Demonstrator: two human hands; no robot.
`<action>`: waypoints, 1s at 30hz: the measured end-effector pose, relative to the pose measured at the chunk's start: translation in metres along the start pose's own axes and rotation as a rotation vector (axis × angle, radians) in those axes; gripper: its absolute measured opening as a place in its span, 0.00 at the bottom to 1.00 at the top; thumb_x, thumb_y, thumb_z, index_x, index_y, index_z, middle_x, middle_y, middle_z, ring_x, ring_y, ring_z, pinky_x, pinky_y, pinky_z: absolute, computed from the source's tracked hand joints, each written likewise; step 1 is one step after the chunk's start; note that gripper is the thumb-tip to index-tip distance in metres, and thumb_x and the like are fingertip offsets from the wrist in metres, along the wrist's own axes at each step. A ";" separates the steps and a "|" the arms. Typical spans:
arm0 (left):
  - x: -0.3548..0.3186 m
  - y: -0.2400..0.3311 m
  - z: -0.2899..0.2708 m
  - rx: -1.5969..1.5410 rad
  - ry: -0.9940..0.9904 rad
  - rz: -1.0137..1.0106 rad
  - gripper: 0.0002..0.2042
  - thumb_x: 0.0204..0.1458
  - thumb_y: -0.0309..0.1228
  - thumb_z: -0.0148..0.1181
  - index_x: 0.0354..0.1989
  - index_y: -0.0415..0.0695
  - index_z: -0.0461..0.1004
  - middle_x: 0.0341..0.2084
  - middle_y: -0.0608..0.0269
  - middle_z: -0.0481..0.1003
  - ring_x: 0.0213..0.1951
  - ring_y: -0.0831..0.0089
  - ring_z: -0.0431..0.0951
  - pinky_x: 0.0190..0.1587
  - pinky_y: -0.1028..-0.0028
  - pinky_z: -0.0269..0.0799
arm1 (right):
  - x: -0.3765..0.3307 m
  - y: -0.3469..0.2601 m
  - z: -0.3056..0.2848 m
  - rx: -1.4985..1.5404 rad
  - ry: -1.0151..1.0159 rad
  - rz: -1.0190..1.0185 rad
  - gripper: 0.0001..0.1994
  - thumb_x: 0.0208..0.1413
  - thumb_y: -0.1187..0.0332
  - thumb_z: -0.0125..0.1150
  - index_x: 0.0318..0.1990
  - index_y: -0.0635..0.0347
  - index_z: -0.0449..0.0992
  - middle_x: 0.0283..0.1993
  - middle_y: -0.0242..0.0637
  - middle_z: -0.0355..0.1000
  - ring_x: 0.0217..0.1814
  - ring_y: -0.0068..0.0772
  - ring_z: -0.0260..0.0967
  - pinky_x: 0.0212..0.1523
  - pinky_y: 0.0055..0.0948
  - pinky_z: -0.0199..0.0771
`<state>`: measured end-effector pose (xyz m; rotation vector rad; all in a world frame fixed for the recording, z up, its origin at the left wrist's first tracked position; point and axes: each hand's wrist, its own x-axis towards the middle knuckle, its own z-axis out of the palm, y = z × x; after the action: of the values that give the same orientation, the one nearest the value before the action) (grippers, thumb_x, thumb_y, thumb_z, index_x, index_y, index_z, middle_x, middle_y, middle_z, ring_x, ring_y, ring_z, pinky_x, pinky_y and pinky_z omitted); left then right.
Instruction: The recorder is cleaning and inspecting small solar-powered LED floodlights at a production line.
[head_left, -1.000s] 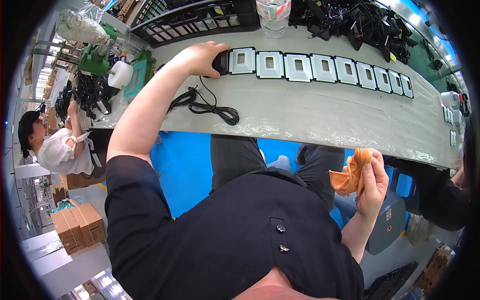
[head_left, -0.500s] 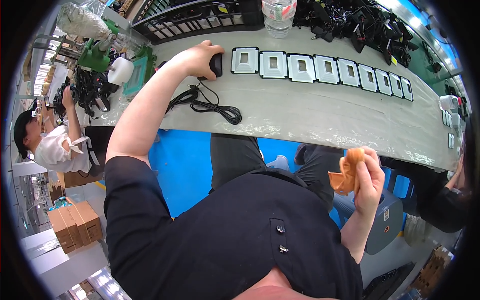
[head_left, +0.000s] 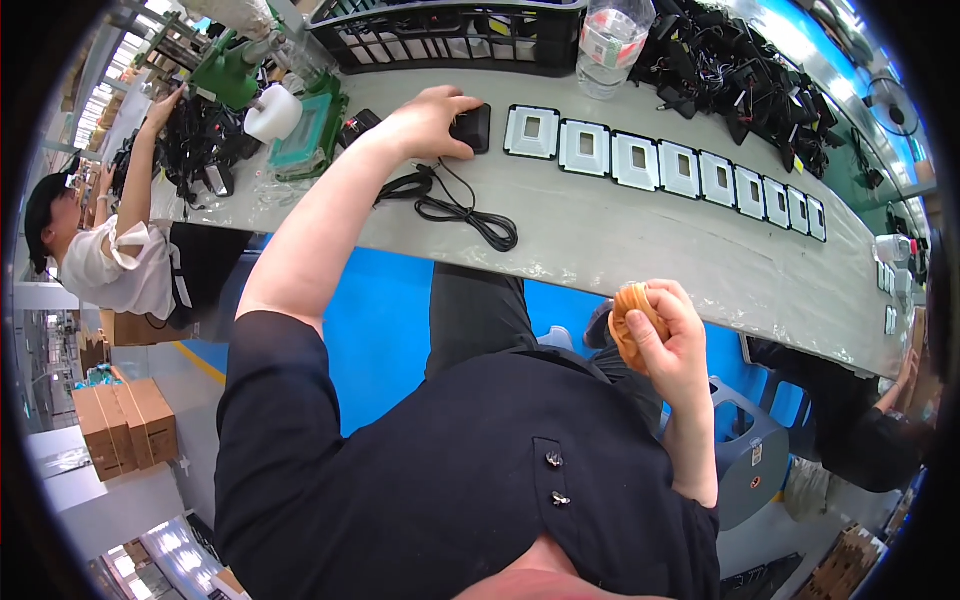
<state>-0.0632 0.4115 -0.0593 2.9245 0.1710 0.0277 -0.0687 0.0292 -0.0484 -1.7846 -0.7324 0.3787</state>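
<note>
My left hand [head_left: 432,122] reaches over the table, its thumb and fingers around the near and far edges of a flat black device [head_left: 474,128] lying there. Just below, a bundled black cable [head_left: 480,222] with a loose loop lies on the tabletop; its link to the device is partly hidden by my hand. Right of the device runs a row of several white rectangular frames with black borders [head_left: 531,132], each with a small window. Over my lap, near the table's front edge, my right hand [head_left: 675,335] is closed on a crumpled orange-tan cloth [head_left: 634,325].
A black crate [head_left: 450,45], a clear bottle [head_left: 610,50] and a heap of black adapters and cables [head_left: 740,80] line the table's back. Green equipment [head_left: 225,75] and a teal tray [head_left: 300,130] stand left. A co-worker [head_left: 115,245] works at the far left.
My right hand has moved left and slightly up with the cloth, which is now bunched more tightly. My left hand stays at the black device; the view has shifted a little.
</note>
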 end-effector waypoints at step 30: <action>0.233 -0.007 -0.069 0.101 0.034 -0.084 0.34 0.37 0.47 0.64 0.57 0.50 0.65 0.53 0.48 0.66 0.56 0.58 0.65 0.57 0.67 0.62 | -0.061 0.048 -0.074 0.033 0.375 0.358 0.07 0.51 0.74 0.55 0.35 0.69 0.74 0.40 0.39 0.67 0.41 0.30 0.66 0.44 0.25 0.65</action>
<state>0.1652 0.4596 0.0078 3.0154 0.3092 0.0579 -0.0574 -0.0746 -0.0749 -1.8849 -0.1414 0.2762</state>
